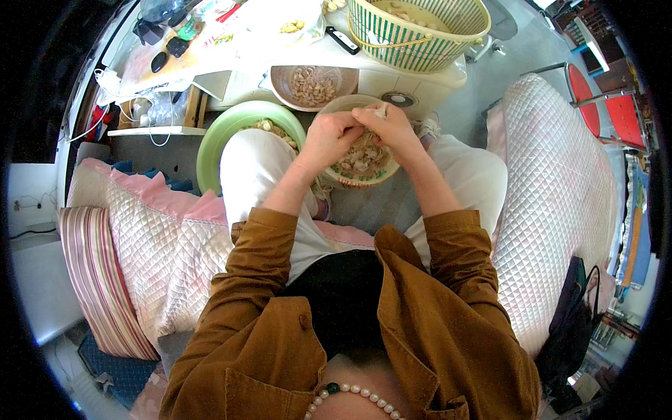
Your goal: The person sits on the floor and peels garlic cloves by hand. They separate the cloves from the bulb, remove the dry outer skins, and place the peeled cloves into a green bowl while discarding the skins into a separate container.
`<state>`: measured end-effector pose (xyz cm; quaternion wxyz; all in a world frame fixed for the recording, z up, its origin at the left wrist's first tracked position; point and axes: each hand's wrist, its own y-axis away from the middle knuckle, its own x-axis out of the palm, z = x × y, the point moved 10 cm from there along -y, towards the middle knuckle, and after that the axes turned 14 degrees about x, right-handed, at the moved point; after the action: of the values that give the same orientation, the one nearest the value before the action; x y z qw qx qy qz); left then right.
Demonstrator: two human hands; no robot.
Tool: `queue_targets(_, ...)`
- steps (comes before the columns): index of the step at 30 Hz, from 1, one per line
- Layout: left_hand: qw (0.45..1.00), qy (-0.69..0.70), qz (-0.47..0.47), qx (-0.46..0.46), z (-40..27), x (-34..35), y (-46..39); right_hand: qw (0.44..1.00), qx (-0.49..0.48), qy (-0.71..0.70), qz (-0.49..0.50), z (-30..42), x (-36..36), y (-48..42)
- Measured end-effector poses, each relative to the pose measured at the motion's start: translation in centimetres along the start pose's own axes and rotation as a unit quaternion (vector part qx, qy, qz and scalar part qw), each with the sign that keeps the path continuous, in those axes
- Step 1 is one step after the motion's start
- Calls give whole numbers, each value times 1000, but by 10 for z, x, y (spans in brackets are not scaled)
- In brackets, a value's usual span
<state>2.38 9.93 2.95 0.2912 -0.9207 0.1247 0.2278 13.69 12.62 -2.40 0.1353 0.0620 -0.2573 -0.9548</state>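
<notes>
My left hand (329,140) and my right hand (395,132) meet above a round tub (362,182) half full of papery garlic skins (362,160). A pale, papery piece, seemingly garlic skin, sticks up from my right fingers. What lies between my left fingertips is hidden. Behind my hands, a perforated plastic basket (281,86) holds many garlic cloves (312,86). A green plastic basin (210,152) at the left, partly behind my knee, holds more garlic (283,134).
A green-striped plastic basket (415,50) with pale pieces in liquid stands on the white table (294,52). Left of it lie a black-handled tool (342,40) and a plastic bag with cloves (292,26). A red chair (625,118) stands at the right.
</notes>
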Motion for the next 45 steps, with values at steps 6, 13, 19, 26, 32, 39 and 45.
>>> queue_targets(6, 995, -90, -39, 0, -11, -6, 1, 976, -152, 10, -159, 25, -5, 18)
queue_targets(13, 988, -107, -110, 27, -21, -14, 2, 973, -33, -178, -145, -16, -9, -5)
queue_targets(19, 980, 32, -184, -69, 6, -25, 12, 905, 102, -413, -1, -31, 2, -11)
queue_targets(26, 978, -9, -155, -139, 43, -36, 18, 940, 30, -336, 54, -7, 1, 0)
queue_targets(32, 988, -104, -85, -78, 46, -35, 18, 972, 12, -229, 44, 0, 0, 7)
queue_targets(39, 957, 211, -25, -200, 32, 0, 12, 990, -49, -130, 28, 0, -1, 0)
queue_targets(45, 963, 196, 54, -178, 27, 12, 14, 990, -112, -81, 27, 15, 3, 7)
